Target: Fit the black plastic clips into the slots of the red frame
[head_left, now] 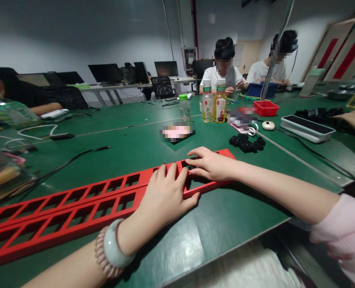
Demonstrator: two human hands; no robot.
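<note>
A long red plastic frame (75, 202) with two rows of rectangular openings lies flat on the green table (129, 136), running from the lower left toward the centre. My left hand (165, 194) rests palm down on the frame with fingers spread; a pale bangle and a beaded bracelet sit on that wrist. My right hand (210, 163) lies on the frame's far right end, fingertips pressed at an opening near a small black part. A pile of small black parts (247, 143) sits just beyond the frame's right end.
Two drink bottles (214, 102), a clear bottle (184, 108), a red bin (266, 108), a white-and-black tray (307, 128) and cables lie further back. Other people sit at the far side and left. The table edge runs close to my body at lower right.
</note>
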